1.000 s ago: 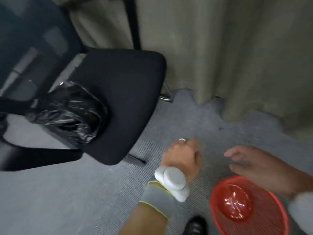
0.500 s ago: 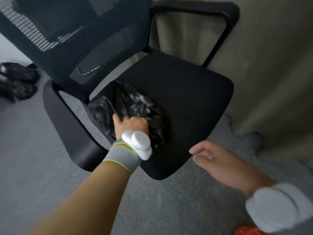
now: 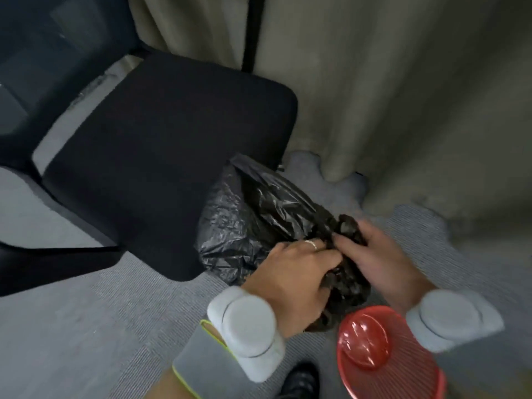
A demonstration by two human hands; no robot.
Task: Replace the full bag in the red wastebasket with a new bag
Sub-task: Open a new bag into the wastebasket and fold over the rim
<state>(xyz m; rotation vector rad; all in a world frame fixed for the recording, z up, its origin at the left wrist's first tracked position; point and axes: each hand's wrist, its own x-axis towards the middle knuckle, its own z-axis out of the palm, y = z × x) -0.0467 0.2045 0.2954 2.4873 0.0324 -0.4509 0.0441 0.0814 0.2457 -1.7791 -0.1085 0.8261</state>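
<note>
Now that the black bag [image 3: 259, 223] has come off the chair seat [image 3: 161, 156], both hands are grasping its bunched end: left hand [image 3: 296, 272] and right hand [image 3: 383, 260] are working it just above the empty red wastebasket [image 3: 408, 378], probably finding its mouth for lining.

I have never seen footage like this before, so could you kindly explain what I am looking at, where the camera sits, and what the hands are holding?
There is no machine here: a person wears a wide-angle camera on the head, looking down at their own hands. The left hand and right hand both grip a crumpled black plastic bag, held in the air in front of a black office chair. The grey pucks strapped to both wrists look like tracking devices, though I cannot confirm that. On the grey carpet below stands an empty red wastebasket, beside a beige curtain.
</note>
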